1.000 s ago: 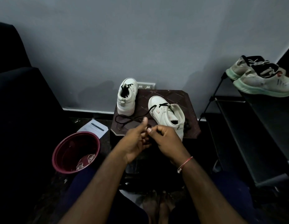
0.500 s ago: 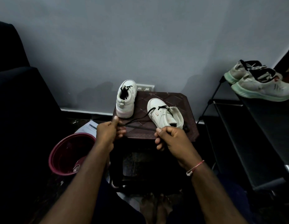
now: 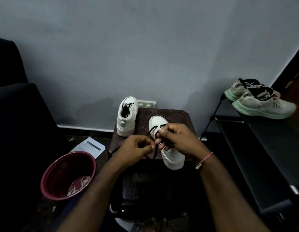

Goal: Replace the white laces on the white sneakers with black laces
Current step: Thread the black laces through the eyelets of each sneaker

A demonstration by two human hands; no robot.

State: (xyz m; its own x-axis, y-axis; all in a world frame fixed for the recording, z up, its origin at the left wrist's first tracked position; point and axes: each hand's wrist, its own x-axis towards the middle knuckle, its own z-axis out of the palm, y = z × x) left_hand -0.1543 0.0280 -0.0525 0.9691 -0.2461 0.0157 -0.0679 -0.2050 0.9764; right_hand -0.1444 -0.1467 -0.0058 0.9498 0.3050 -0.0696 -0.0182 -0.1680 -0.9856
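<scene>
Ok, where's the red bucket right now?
In the head view the red bucket sits on the floor at the lower left, next to the small brown table and just in front of a sheet of paper.

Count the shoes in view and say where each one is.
4. One white sneaker stands at the stool's back-left corner; a second white sneaker lies toward its front; two mint-soled trainers sit side by side on the black rack at right. Dark areas may hide more.
</scene>
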